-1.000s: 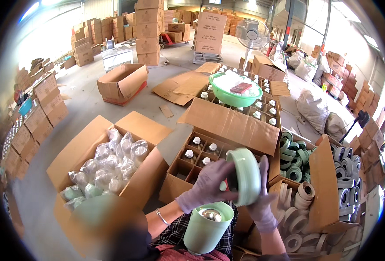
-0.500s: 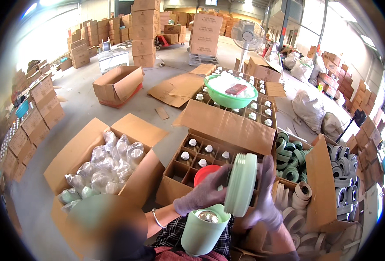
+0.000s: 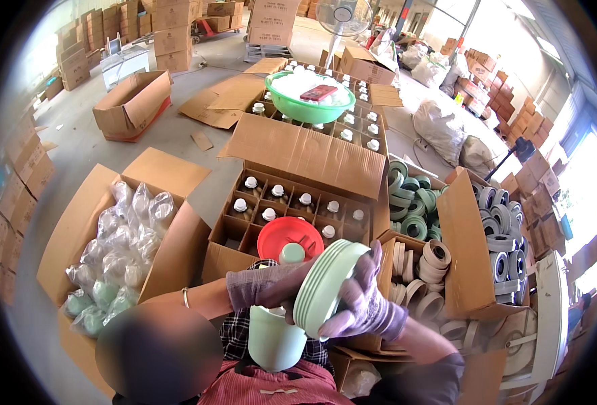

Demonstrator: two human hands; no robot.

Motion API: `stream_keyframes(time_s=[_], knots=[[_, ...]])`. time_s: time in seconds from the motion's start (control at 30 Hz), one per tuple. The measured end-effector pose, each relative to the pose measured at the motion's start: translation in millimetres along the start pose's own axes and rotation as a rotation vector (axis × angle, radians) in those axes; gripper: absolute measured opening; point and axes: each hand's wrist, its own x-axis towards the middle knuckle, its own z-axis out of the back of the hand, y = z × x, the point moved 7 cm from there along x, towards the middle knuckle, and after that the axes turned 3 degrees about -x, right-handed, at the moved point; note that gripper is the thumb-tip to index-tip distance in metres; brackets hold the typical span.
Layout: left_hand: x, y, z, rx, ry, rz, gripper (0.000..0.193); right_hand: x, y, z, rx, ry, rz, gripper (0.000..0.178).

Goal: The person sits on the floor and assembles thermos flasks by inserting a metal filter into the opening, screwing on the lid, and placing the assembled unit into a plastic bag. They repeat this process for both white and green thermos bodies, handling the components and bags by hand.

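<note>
A pale green, ribbed round plastic piece [image 3: 329, 287] is tilted between my gloved hands, above my lap. My left hand [image 3: 275, 285] closes on its left side, with the fingertips partly hidden behind it. My right hand [image 3: 366, 304] wraps the right side, fingers over the edge. Below, a pale green cylindrical casing [image 3: 275, 344] stands on my lap, its mouth partly covered by my left hand. Just beyond the hands, a red plastic bowl [image 3: 275, 233] holds a small pale green cap [image 3: 292, 254] and rests on a divided carton [image 3: 221, 260] of white-topped bottles.
At left, an open carton [image 3: 197, 253] holds plastic-bagged pieces. At right, cartons hold green rings [image 3: 414, 227], white rings [image 3: 437, 253] and grey rings [image 3: 501, 223]. A green basin [image 3: 308, 111] with a red phone [image 3: 319, 93] sits farther back. A fan [image 3: 342, 17] stands behind.
The view has shifted, so the surroundings sit farther left and higher. The ribbed piece has tilted over, and my right hand has gone from spread beside it to gripping it.
</note>
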Motion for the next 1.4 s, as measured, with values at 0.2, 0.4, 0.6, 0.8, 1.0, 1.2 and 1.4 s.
stream_keyframes(time_s=[0.2, 0.4, 0.6, 0.8, 1.0, 1.2, 1.4], knots=[[5.4, -47.5, -23.3, 0.894, -0.085, -0.461, 0.063, 10.4, -22.1, 22.3, 0.246, 0.020, -0.119, 0.076], [11.1, -68.1, -37.9, 2.041, -0.245, -0.719, 0.078, -3.0, -46.1, 12.8, 1.095, -0.237, -1.088, 0.072], [10.7, -66.6, 1.3, 1.293, -0.602, -0.415, 0.071, -1.9, -41.4, 13.6, 0.071, -0.066, -0.857, 0.094], [-9.5, -52.3, -26.0, 1.283, 0.000, -0.810, 0.018, -52.3, -92.1, 2.4, 0.480, -0.254, -1.192, 0.069], [-31.7, -42.8, 61.2, 0.200, -0.607, -0.419, 0.057, -47.8, -91.8, -30.2, 1.031, -0.291, -1.063, 0.074], [-39.0, -27.5, 68.3, -0.008, -0.695, -0.519, 0.052, 4.7, -69.4, -35.6, -0.155, 0.001, -0.420, 0.066], [-40.3, -51.5, 34.1, 0.756, -0.683, -0.693, 0.076, -12.7, -79.7, -71.3, 0.319, -0.068, -0.917, 0.057]])
